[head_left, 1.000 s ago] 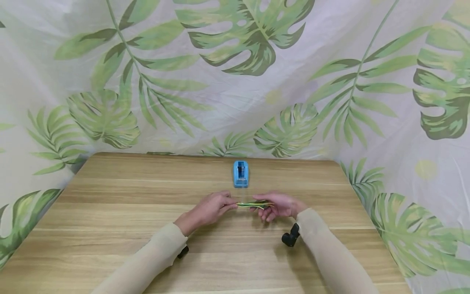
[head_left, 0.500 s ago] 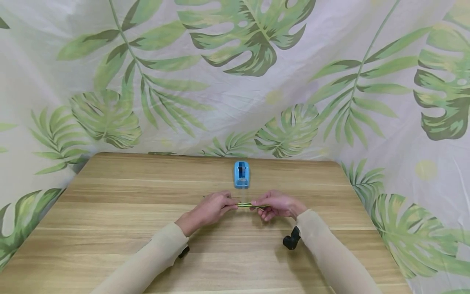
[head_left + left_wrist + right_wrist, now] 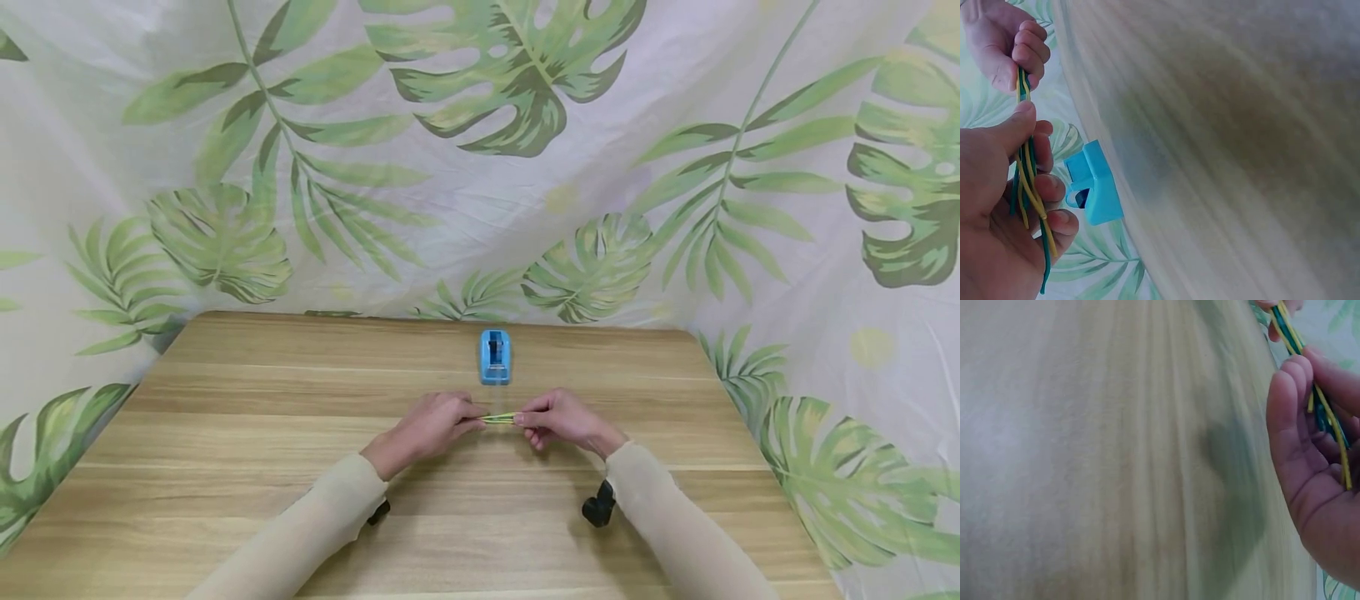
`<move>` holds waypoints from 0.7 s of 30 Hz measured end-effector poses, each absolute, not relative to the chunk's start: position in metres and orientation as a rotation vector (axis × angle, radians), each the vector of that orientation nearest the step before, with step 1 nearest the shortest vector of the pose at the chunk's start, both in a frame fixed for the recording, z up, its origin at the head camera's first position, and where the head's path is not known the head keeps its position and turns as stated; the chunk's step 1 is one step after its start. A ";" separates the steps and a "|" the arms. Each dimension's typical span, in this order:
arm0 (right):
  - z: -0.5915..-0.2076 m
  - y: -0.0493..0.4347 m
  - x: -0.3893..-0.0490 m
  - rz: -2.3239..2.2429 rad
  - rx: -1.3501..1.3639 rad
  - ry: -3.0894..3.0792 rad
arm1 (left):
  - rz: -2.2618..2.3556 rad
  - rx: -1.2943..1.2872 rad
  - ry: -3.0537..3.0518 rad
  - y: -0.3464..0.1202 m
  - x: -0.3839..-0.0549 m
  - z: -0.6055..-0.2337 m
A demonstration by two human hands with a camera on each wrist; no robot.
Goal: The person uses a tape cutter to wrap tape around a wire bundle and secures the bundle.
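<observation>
A bundle of thin yellow and green wires [image 3: 498,418] stretches level between my two hands over the table. My left hand [image 3: 433,423] pinches it between thumb and fingers; loose ends of the wires [image 3: 1038,209] fan across that palm in the left wrist view. On the other side, my right hand [image 3: 564,419] pinches the bundle, and its wire ends [image 3: 1335,431] lie inside the curled fingers in the right wrist view. Just beyond the hands stands a blue tape dispenser [image 3: 495,357]. A clear strip of tape [image 3: 498,398] runs from it toward the bundle.
The wood-grain table [image 3: 225,392] spreads around both arms. Behind it hangs a pale cloth [image 3: 465,208] printed with green leaves. A black wrist mount [image 3: 598,505] sticks out below the right sleeve.
My right hand has turned over and closed its fingers further on the wires, so the ends that showed in its palm are now hidden in the head view. My left hand barely moves.
</observation>
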State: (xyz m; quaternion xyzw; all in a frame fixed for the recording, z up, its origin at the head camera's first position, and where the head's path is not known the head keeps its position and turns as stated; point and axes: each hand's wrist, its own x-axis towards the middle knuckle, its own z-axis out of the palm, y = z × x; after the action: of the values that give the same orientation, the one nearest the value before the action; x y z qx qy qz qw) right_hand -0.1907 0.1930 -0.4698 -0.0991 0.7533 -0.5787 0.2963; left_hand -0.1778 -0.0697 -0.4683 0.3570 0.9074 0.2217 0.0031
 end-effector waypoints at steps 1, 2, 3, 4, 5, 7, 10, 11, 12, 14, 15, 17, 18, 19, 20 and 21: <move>-0.471 0.193 -0.190 -1.533 -0.286 2.032 | 0.686 1.111 2.845 -0.069 -0.178 -0.468; -0.471 0.192 -0.189 -1.529 -0.304 2.057 | 0.680 1.103 2.843 -0.069 -0.179 -0.468; -0.472 0.192 -0.188 -1.525 -0.322 2.081 | 0.679 1.096 2.838 -0.069 -0.179 -0.467; -0.473 0.192 -0.188 -1.520 -0.340 2.108 | 0.682 1.089 2.829 -0.069 -0.180 -0.467; -0.474 0.191 -0.187 -1.517 -0.352 2.131 | 0.684 1.084 2.817 -0.068 -0.181 -0.466; -0.475 0.190 -0.185 -1.513 -0.379 2.177 | 0.688 1.068 2.787 -0.068 -0.183 -0.465; -0.477 0.188 -0.183 -1.515 -0.425 2.237 | 0.727 1.028 2.707 -0.068 -0.187 -0.462; -0.477 0.188 -0.183 -1.517 -0.444 2.255 | 0.743 1.009 2.676 -0.069 -0.188 -0.461; -0.477 0.187 -0.182 -1.518 -0.465 2.273 | 0.765 0.987 2.647 -0.069 -0.191 -0.461; -0.478 0.187 -0.181 -1.519 -0.506 2.301 | 0.825 0.950 2.578 -0.072 -0.195 -0.460; -0.478 0.186 -0.180 -1.513 -0.528 2.321 | 0.860 0.938 2.539 -0.074 -0.198 -0.461; -0.478 0.186 -0.179 -1.507 -0.559 2.353 | 0.952 0.898 2.443 -0.078 -0.203 -0.462; -0.478 0.185 -0.179 -1.501 -0.570 2.371 | 1.005 0.883 2.388 -0.080 -0.205 -0.463; -0.478 0.185 -0.178 -1.493 -0.578 2.392 | 1.058 0.864 2.326 -0.082 -0.206 -0.464; -0.477 0.185 -0.178 -1.484 -0.586 2.412 | 1.102 0.836 2.266 -0.084 -0.208 -0.464; -0.477 0.184 -0.177 -1.475 -0.599 2.435 | 1.141 0.809 2.211 -0.086 -0.209 -0.464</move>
State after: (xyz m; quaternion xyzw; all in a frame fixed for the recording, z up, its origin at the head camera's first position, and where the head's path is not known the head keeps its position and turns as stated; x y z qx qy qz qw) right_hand -0.1773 0.1845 -0.4772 -0.2046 0.8313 -0.5035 0.1162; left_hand -0.2087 -0.0859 -0.4643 0.2988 0.8161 0.4210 0.2596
